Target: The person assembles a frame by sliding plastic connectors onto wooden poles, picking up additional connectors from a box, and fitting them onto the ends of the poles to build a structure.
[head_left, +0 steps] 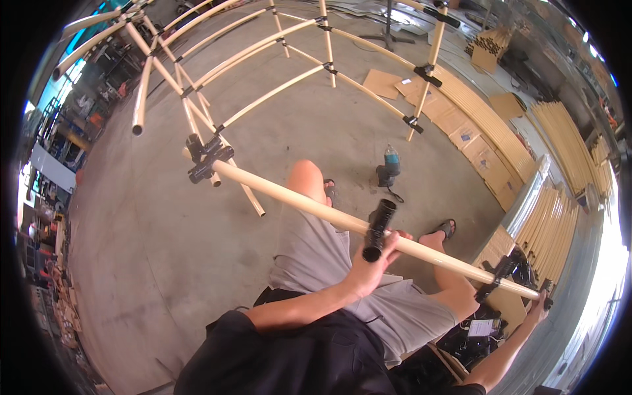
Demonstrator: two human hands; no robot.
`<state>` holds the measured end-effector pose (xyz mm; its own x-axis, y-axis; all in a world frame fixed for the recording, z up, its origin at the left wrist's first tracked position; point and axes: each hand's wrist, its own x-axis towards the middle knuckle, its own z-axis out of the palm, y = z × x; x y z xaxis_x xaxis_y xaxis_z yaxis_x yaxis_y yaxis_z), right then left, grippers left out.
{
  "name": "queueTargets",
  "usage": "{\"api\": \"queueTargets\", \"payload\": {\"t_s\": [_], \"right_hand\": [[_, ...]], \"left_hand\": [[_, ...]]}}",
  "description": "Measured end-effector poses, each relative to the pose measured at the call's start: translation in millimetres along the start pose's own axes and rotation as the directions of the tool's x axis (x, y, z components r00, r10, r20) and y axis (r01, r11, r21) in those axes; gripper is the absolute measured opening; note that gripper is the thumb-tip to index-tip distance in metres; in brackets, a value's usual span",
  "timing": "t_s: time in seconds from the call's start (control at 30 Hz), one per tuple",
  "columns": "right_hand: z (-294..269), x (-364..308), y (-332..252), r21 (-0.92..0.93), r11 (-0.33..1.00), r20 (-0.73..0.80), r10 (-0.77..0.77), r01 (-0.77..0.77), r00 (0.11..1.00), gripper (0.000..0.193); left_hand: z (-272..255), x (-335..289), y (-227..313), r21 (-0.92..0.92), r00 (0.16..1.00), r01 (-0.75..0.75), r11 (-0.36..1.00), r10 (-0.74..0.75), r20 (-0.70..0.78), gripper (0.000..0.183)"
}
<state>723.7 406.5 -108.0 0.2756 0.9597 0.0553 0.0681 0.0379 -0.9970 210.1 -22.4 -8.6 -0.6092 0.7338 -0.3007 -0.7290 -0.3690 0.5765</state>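
Observation:
A long beige pipe (pixel 299 201) lies slantwise across my lap, from upper left to lower right. My left hand (pixel 374 266) is closed round it from below, against a black pipe joint (pixel 380 230) that sits crosswise on the pipe. Farther right along the pipe is another black joint (pixel 495 280). My right hand (pixel 540 309) is closed at the pipe's right end, on a small black joint (pixel 546 293). A cluster of black joints (pixel 209 158) is at the pipe's left end.
A frame of beige pipes (pixel 263 108) with black joints stands ahead. A teal and black power drill (pixel 390 166) is on the floor. To the right are bundled pipes (pixel 550 227), cardboard (pixel 464 141) and a box of black joints (pixel 454 359).

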Motion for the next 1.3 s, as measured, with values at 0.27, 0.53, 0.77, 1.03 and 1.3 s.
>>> {"api": "queueTargets", "payload": {"t_s": [0.27, 0.53, 0.77, 1.03, 1.3], "right_hand": [[74, 17, -35, 0.236, 0.954, 0.215, 0.133, -0.183, 0.968, 0.036], [280, -94, -12, 0.418, 0.821, 0.489, 0.158, -0.389, 0.858, 0.036], [410, -297, -7, 0.326, 0.667, 0.767, 0.227, -0.669, 0.601, 0.041], [460, -417, 38, 0.158, 0.514, 0.855, 0.356, -0.843, 0.377, 0.037], [488, -520, 60, -0.302, 0.547, 0.889, 0.457, -0.781, -0.023, 0.042]], "left_hand": [[22, -48, 43, 0.122, 0.945, -0.3, 0.946, 0.278, 0.17, 0.029], [-10, -104, 139, 0.262, 0.653, -0.752, 0.605, 0.738, 0.17, 0.047], [-11, -173, 230, 0.323, 0.402, -0.858, 0.399, 0.914, -0.058, 0.047], [-18, -211, 279, 0.447, 0.263, -0.864, 0.231, 0.965, 0.009, 0.044], [-40, -247, 324, 0.487, 0.24, -0.839, 0.243, 0.968, -0.068, 0.043]]}}
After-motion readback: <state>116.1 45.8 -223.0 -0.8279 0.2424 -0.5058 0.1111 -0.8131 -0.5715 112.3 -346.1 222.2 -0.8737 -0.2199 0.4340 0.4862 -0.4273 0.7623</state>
